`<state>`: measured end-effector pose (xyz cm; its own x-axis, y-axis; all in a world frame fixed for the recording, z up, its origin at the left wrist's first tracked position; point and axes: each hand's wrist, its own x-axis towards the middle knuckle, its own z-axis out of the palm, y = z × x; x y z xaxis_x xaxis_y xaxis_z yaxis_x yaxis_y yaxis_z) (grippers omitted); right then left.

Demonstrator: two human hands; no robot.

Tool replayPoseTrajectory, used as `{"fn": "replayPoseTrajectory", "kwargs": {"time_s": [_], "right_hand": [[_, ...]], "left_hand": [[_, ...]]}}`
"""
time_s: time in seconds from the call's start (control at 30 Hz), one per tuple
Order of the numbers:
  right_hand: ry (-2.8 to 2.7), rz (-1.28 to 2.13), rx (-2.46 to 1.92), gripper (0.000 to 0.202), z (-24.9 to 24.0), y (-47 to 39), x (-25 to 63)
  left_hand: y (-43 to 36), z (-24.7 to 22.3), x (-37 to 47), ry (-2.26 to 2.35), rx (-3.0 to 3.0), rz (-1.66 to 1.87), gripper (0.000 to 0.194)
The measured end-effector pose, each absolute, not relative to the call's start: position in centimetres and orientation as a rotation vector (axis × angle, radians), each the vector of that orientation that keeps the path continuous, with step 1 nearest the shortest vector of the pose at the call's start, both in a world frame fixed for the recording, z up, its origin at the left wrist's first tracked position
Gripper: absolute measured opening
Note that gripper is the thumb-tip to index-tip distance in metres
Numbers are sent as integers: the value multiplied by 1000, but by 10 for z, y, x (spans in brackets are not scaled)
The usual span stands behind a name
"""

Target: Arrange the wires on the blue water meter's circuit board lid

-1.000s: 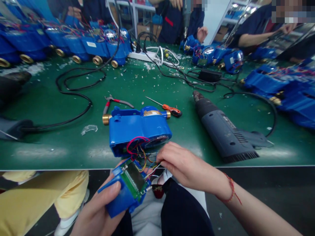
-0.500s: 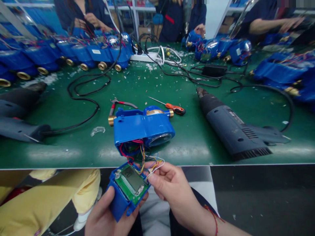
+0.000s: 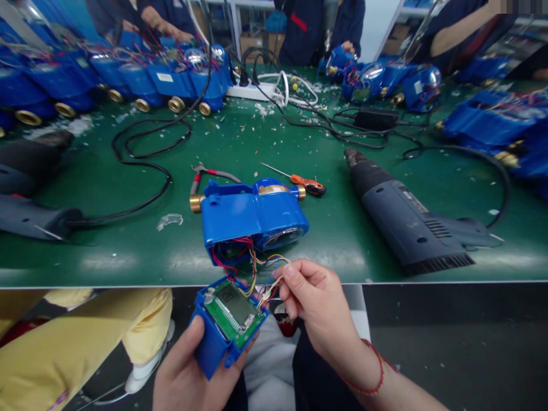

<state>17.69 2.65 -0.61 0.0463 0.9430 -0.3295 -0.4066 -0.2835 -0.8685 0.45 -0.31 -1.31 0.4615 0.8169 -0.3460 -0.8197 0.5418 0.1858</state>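
A: Left hand (image 3: 184, 371)?
B: Clamped on the box (image 3: 208, 348), thumb against its left side, fingers curled beneath. The box is held just off the near edge of the table (image 3: 338, 240), above the lap, tilted toward the wearer.

A: Condition of the box?
B: Open-faced. A green board (image 3: 220, 324) shows inside, with a grey screen (image 3: 237, 305); its marks are too small to read.

A: Right hand (image 3: 319, 302)?
B: Thumb and forefinger pressed together on thin wires (image 3: 268, 294), to the right of the box. The other fingers are bent inward; whether they grip anything cannot be told.

A: Where do the wires lead?
B: Several, red and yellow included, link the box with the open side of the blue meter (image 3: 231, 220). The meter rests on the table near the edge, a brass fitting at each end.

A: Surrounding items?
B: Pliers (image 3: 214, 172) behind the meter on the left, a screwdriver (image 3: 306, 184) behind it on the right. A heat gun (image 3: 394, 211) lies well to the right. Farther back: a power strip (image 3: 250, 91), more meters (image 3: 171, 83) in a row, and workers in dark clothing (image 3: 302, 34).
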Motion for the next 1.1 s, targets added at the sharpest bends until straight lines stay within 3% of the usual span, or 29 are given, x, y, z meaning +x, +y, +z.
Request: {"fn": "replayPoseTrajectory", "kwargs": {"time_s": [0.17, 0.6, 0.8, 0.93, 1.1], "right_hand": [[-667, 1659, -1094, 36, -6, 23, 182], [-793, 1472, -1016, 18, -7, 14, 176], [-603, 1564, -876, 20, -13, 13, 170], [-522, 1561, -922, 25, -13, 16, 171], [-504, 1528, -1045, 31, -9, 23, 175]], "left_hand": [[-4, -12, 4, 409, -12, 1020, 28], [-1, -6, 11, 442, -17, 1071, 29], [-4, -4, 15, 399, 13, 1059, 27], [-7, -5, 17, 635, 68, 1036, 21], [-7, 6, 25, 1036, 177, 1030, 50]]}}
